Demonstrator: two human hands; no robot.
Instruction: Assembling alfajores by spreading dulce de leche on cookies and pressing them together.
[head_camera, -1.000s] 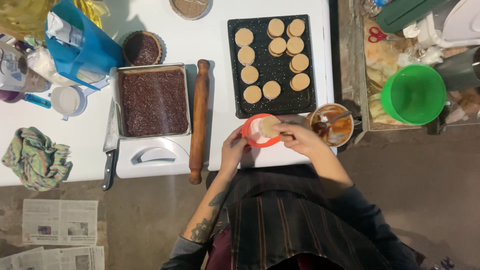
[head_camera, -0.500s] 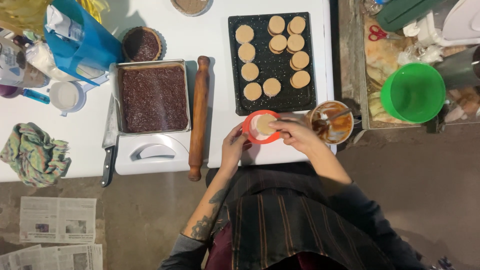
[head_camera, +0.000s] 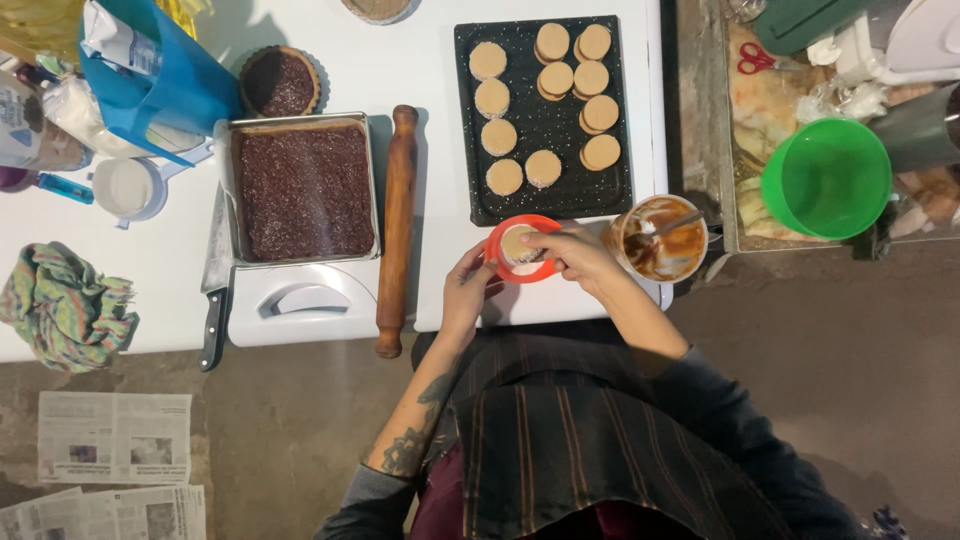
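Red bowl (head_camera: 522, 249) gripped by both hands | white table (head_camera: 440, 60) (concrete floor (head_camera: 280, 440))

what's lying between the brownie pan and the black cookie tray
In the head view, a wooden rolling pin lies lengthwise between the brownie pan and the black cookie tray, on the white table.

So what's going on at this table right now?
A person stands at a white table, both hands at a small orange bowl near its front edge. The left hand steadies the bowl's rim while the right hand presses a round tan cookie into it. Behind sits a dark tray of sandwiched cookies, a tub of caramel-coloured spread to the right, and a rolling pin and pan of brown crumbs to the left.
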